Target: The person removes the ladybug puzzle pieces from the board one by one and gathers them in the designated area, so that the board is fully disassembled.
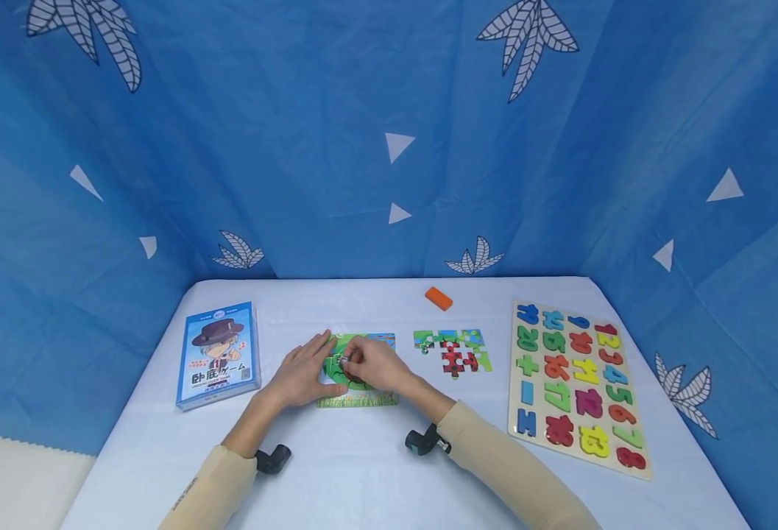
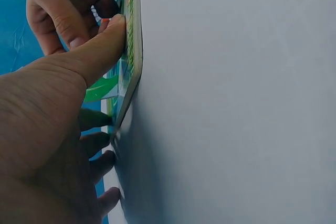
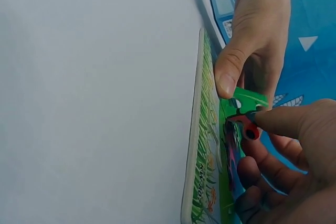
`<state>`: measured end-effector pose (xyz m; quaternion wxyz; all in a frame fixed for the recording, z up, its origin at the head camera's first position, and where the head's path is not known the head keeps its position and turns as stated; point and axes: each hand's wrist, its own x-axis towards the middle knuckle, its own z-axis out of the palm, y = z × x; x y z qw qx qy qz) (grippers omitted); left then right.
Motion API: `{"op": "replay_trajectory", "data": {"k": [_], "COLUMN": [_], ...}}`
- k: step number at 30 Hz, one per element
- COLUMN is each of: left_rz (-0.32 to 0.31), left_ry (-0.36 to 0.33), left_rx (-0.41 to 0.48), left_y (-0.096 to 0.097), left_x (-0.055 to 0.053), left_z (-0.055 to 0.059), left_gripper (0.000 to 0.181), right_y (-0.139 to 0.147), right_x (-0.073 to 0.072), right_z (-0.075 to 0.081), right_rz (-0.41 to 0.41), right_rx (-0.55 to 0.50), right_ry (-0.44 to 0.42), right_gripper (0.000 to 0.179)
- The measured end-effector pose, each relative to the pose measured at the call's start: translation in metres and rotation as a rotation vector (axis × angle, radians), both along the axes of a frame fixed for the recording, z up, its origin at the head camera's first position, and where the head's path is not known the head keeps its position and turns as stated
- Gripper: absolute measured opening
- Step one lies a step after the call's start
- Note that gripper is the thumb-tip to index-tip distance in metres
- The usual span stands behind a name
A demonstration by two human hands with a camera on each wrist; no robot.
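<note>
A puzzle board (image 1: pixel 362 401) with a grassy picture and a green shape lies flat on the white table. My left hand (image 1: pixel 304 374) rests along its left side, fingers extended and spread, thumb pressing near the front edge. Over the middle of the board my right hand (image 1: pixel 377 364) pinches a puzzle piece. In the right wrist view this green, red and black puzzle piece (image 3: pixel 242 118) stands tilted above the board, with the right index fingertip on it and the left thumb close by. The right hand's curled fingers cover part of the picture.
Several loose puzzle pieces (image 1: pixel 456 361) lie right of the board, with an orange block (image 1: pixel 439 298) behind them. A wooden number board (image 1: pixel 581 386) is at the right. On the left lies a blue game box (image 1: pixel 219 355). Blue curtains (image 1: pixel 389 147) surround the table.
</note>
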<state>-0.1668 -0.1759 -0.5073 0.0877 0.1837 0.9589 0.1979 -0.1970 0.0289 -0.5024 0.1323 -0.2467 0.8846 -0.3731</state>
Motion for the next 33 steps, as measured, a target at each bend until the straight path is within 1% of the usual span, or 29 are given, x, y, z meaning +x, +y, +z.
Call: {"op": "replay_trajectory", "data": {"k": [3, 9, 14, 18, 21, 24, 28, 33], "left_rz": [0.000, 0.002, 0.001, 0.002, 0.001, 0.004, 0.011, 0.012], "left_ry": [0.001, -0.001, -0.004, -0.002, 0.000, -0.001, 0.001, 0.001], "left_rx": [0.002, 0.003, 0.008, 0.009, 0.007, 0.008, 0.011, 0.014], "left_y": [0.000, 0.000, 0.000, 0.000, 0.000, 0.000, 0.000, -0.001], "left_x": [-0.001, -0.001, 0.001, 0.001, 0.002, 0.002, 0.002, 0.001], "left_z": [0.000, 0.001, 0.002, 0.002, 0.002, 0.002, 0.002, -0.001], "left_gripper": [0.102, 0.102, 0.102, 0.102, 0.101, 0.101, 0.102, 0.103], "right_y": [0.001, 0.003, 0.004, 0.005, 0.009, 0.015, 0.029, 0.051], "right_x": [0.001, 0.002, 0.003, 0.005, 0.006, 0.007, 0.006, 0.005], "right_z": [0.000, -0.002, -0.004, -0.003, -0.001, 0.003, 0.008, 0.013], "right_rz": [0.017, 0.055, 0.059, 0.057, 0.054, 0.059, 0.043, -0.019], "right_rx": [-0.026, -0.062, -0.077, -0.094, -0.116, -0.154, -0.179, -0.181], "right_ry": [-0.001, 0.013, 0.017, -0.002, -0.015, -0.012, 0.000, -0.015], "right_gripper": [0.005, 0.005, 0.004, 0.004, 0.004, 0.004, 0.004, 0.006]}}
